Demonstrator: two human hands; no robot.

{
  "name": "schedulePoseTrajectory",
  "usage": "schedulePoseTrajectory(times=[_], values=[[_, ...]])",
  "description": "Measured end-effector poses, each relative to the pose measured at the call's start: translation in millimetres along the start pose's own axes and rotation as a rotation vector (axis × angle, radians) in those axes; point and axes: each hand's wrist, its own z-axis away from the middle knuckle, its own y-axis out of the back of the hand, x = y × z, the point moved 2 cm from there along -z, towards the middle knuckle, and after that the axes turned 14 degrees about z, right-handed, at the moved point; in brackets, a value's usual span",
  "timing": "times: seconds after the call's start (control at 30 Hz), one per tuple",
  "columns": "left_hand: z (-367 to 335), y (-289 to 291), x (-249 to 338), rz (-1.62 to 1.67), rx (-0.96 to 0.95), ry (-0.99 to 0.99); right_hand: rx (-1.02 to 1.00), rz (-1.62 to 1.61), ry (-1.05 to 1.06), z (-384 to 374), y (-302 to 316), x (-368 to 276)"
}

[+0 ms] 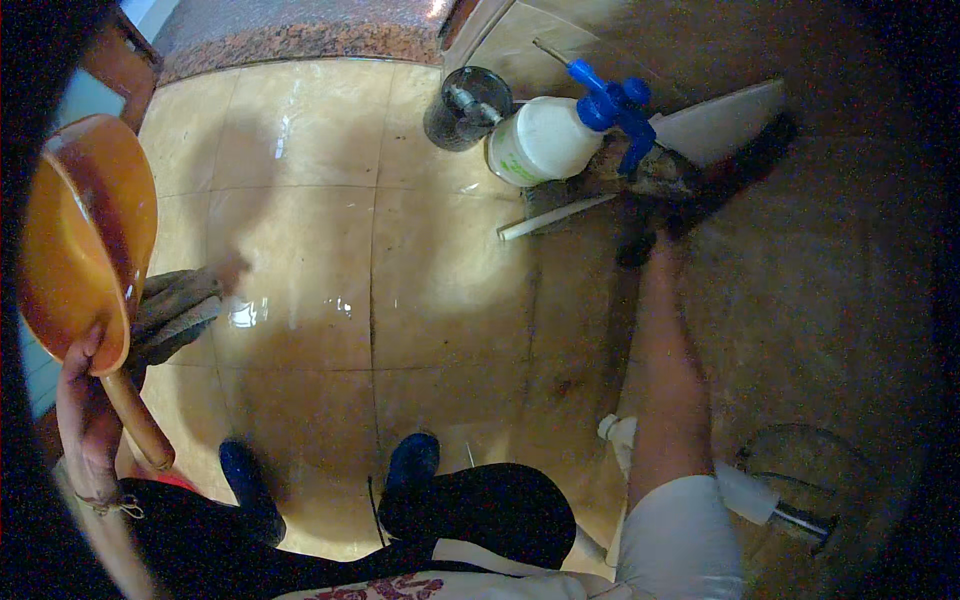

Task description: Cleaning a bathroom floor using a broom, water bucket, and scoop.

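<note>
An orange plastic scoop [125,200] with a wide bowl and a light brown handle is tilted at the far left. My left hand [85,390] grips its rim near the handle, the thumb over the edge. A dark grey cloth [175,315] hangs beside the scoop, partly hidden behind it. My right arm stretches forward to the wall side, where my right hand [645,175] is in deep shadow next to a white spray bottle [545,142] with a blue trigger head. The right fingers are too dark to make out. A thin white strip [555,217] lies by that hand.
A dark cup [466,110] with a nozzle-like piece in it stands by the bottle. A pale panel [725,120] leans behind my right hand. White pipework with a metal end [800,522] is at lower right. Wet, shiny tiles [300,250] cover the floor before my dark shoes.
</note>
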Motion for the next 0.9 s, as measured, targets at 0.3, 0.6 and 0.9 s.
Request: schedulePoseTrajectory(times=[0.3, 0.6, 0.9], values=[[0, -2, -1, -0.039, 0.037, -0.014, -0.304, 0.302, 0.6, 182, -79, -187], [8, -17, 3, -0.02, 0.067, -0.065, -0.395, 0.352, 0.45, 189, -62, -189], [2, -15, 7, -0.012, -0.028, 0.04, -0.21, 0.325, 0.214, 112, -58, -125]])
